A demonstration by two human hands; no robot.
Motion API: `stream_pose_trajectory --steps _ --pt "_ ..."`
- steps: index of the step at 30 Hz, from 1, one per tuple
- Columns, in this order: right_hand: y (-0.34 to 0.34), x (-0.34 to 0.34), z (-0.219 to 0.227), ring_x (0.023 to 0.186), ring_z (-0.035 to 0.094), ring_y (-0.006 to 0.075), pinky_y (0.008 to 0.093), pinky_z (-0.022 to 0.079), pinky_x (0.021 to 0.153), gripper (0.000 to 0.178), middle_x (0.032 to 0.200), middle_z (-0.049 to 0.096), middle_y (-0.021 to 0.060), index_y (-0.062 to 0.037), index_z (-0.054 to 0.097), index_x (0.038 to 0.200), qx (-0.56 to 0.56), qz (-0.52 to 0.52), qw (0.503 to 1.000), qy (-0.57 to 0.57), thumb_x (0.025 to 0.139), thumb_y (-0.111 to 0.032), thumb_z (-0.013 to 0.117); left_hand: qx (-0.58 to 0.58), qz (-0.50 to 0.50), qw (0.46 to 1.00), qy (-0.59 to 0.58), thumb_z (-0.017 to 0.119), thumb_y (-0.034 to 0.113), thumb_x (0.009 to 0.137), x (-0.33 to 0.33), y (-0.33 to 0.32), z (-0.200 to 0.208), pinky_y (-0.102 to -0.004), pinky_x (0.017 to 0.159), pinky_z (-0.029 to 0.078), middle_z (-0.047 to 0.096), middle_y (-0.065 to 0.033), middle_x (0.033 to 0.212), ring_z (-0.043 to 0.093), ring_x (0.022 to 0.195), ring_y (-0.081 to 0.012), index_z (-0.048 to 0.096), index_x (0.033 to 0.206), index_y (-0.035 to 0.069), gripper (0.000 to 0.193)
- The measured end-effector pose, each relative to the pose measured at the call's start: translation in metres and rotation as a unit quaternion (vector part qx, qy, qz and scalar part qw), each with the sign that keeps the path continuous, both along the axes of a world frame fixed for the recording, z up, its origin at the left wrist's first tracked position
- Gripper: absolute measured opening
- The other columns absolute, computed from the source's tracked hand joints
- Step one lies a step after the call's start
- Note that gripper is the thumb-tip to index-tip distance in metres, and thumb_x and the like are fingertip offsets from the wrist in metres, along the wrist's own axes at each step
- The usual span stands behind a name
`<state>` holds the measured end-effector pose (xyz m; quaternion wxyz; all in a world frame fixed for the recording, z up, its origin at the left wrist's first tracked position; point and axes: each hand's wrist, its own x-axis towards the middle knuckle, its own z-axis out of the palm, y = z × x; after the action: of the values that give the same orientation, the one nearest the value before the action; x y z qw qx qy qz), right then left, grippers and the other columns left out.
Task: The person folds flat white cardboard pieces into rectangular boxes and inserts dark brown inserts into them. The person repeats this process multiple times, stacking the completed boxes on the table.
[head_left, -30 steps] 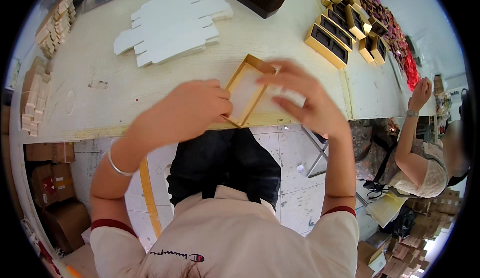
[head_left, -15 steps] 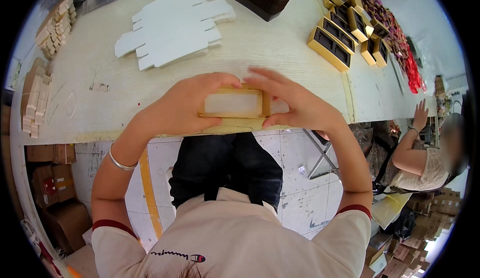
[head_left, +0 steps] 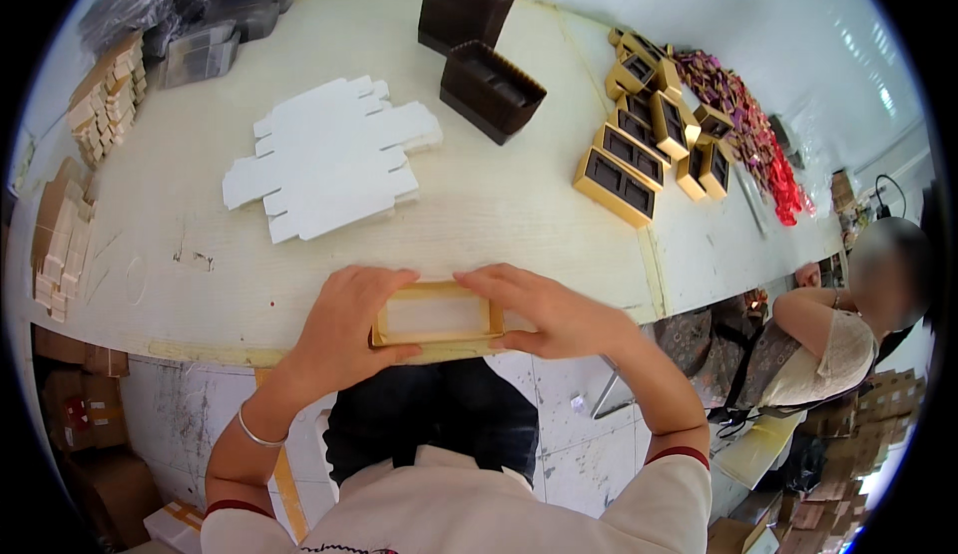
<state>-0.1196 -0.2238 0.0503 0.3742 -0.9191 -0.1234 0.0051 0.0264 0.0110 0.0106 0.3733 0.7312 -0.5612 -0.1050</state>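
Note:
A small open gold box (head_left: 441, 337) with a white inside rests at the near edge of the table, its long side facing me. My left hand (head_left: 347, 319) is wrapped around its left end, thumb in front and fingers behind. At the opposite end, my right hand (head_left: 554, 311) grips the box between the thumb at the near corner and the fingers at the far corner. Beyond the box lies a stack of flat white carton blanks (head_left: 329, 160).
Dark brown stacks of plastic inserts (head_left: 489, 95) stand farther back. Gold boxes with dark inserts (head_left: 615, 190) cluster at the right, beside a heap of red and purple pieces (head_left: 743, 120). Folded cardboard pieces (head_left: 62, 245) line the left edge. Another person (head_left: 813, 334) sits at the right.
My right hand has closed in on the right end of the box; its fingers were lifted and spread before. The view has tilted up, showing more of the far table.

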Motion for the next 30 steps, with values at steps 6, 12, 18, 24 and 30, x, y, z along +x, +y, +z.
stream_pose_trajectory --steps 6,12,18,24,30 --pt "-0.083 0.089 0.029 0.100 0.056 0.0301 0.0371 0.048 0.081 0.033 0.109 0.062 0.0128 -0.0052 0.067 0.107 -0.154 -0.278 0.912 -0.260 0.077 -0.018 0.074 -0.027 0.005 1.000 0.002 0.084 0.025 0.066 -0.005 -0.003 0.004 -0.0432 0.101 0.035 0.055 -0.0114 0.122 0.048 0.114 -0.0327 0.048 0.130 0.010 0.075" --pt "-0.096 0.143 0.008 0.084 0.055 0.0260 0.0379 0.042 0.074 0.019 0.083 0.063 0.0072 -0.0054 0.067 0.072 -0.386 -0.279 0.851 -0.220 0.075 -0.022 0.075 -0.028 0.002 1.000 -0.008 0.083 0.028 0.067 -0.002 0.002 -0.001 -0.0440 0.102 0.035 0.052 -0.0132 0.126 0.047 0.116 -0.0341 0.046 0.132 0.009 0.077" --pt "-0.106 0.139 0.034 0.082 0.055 0.0279 0.0382 0.042 0.073 0.020 0.080 0.064 0.0073 -0.0054 0.067 0.074 -0.285 -0.276 0.905 -0.153 0.077 -0.024 0.075 -0.033 0.001 0.999 -0.014 0.083 0.029 0.067 -0.002 0.002 -0.001 -0.0432 0.102 0.036 0.053 -0.0135 0.125 0.047 0.116 -0.0357 0.047 0.133 0.008 0.078" --pt "-0.063 0.090 0.076 0.076 0.059 0.0170 0.0321 0.046 0.068 0.028 0.075 0.062 0.0031 -0.0004 0.064 0.089 0.051 -0.352 0.889 -0.290 0.093 -0.028 0.061 -0.037 0.032 0.999 -0.019 0.082 0.023 0.064 -0.003 0.001 -0.003 -0.0424 0.101 0.034 0.056 -0.0111 0.119 0.047 0.112 -0.0319 0.045 0.136 0.011 0.083" --pt "-0.011 -0.004 0.057 0.054 0.051 0.0086 0.0217 0.037 0.043 0.042 0.078 0.060 0.0020 -0.0004 0.058 0.109 0.178 -0.329 0.893 0.250 0.094 -0.039 0.057 0.005 0.050 0.995 -0.084 0.085 0.025 0.063 -0.015 0.001 0.011 -0.0400 0.092 0.039 0.058 -0.0070 0.116 0.052 0.098 -0.0292 0.041 0.140 0.011 0.090"
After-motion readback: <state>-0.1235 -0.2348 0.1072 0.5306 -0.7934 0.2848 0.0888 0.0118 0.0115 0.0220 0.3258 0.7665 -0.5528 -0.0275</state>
